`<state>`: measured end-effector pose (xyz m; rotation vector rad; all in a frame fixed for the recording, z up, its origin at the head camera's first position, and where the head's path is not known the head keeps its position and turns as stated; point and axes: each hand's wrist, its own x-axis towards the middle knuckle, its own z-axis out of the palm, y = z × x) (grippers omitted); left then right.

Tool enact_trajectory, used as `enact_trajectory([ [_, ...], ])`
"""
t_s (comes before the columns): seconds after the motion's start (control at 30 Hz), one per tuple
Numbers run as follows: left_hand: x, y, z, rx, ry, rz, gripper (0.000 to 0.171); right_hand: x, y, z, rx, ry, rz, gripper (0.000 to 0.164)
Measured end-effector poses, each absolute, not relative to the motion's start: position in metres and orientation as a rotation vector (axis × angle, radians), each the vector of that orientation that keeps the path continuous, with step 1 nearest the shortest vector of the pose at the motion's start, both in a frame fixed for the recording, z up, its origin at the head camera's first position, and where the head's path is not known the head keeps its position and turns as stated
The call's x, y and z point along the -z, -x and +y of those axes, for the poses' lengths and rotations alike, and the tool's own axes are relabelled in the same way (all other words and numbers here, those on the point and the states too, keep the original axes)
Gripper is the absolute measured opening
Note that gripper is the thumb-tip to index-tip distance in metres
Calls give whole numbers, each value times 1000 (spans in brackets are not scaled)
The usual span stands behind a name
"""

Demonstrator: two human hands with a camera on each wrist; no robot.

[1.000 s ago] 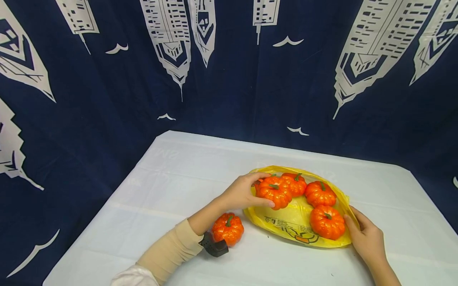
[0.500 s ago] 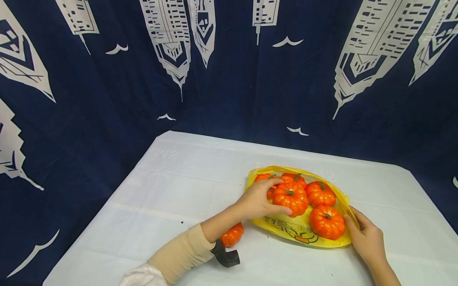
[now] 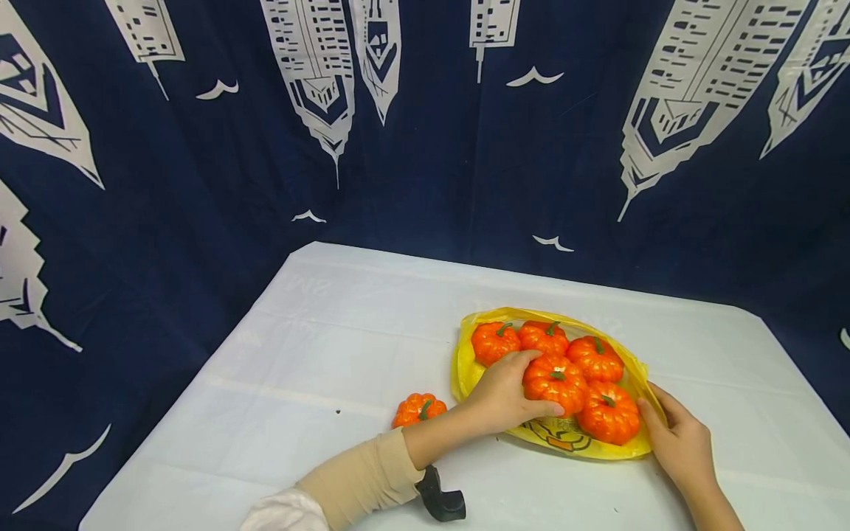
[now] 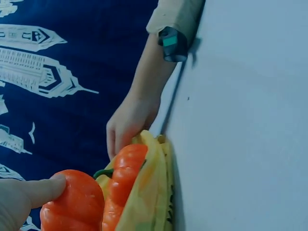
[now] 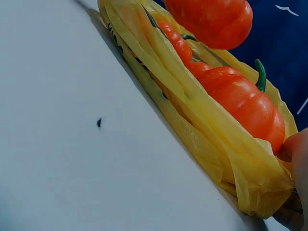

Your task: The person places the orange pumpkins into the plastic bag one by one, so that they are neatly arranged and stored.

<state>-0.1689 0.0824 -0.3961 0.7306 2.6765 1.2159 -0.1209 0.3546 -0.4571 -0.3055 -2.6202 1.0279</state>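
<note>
My left hand (image 3: 508, 392) grips a small orange pumpkin (image 3: 556, 385) with a green stem, thumb on its near side. In the right wrist view this pumpkin (image 5: 211, 21) hangs over the mouth of a yellow plastic bag (image 3: 463, 369). Several like pumpkins (image 3: 609, 414) lie inside the open bag. At the bag's right end my right hand (image 3: 680, 441) holds the edge, thumb at the rim and fingers behind. Another pumpkin (image 3: 418, 408) sits on the table left of the bag, partly hidden by my left forearm.
The table (image 3: 319, 310) has a white cover, with a small dark speck (image 3: 338, 411) on it. A dark blue curtain (image 3: 425, 184) with white building prints hangs behind. A black wrist device (image 3: 441, 498) juts from under my left sleeve.
My left hand has carried its pumpkin rightward and toward me across the bag, uncovering the pumpkin at the bag's left end. My right hand has stayed at the bag's edge.
</note>
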Motion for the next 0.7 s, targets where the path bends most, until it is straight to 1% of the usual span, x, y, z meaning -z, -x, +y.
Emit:
enact_trajectory([
  [0.4,415,162,101,-1058,-638,2850,79,456,121,355,-1036,318,-2619,49],
  [0.7,427,160,107,-1067,-581,2868,80,457,121,355,-1015,306,-2617,48],
])
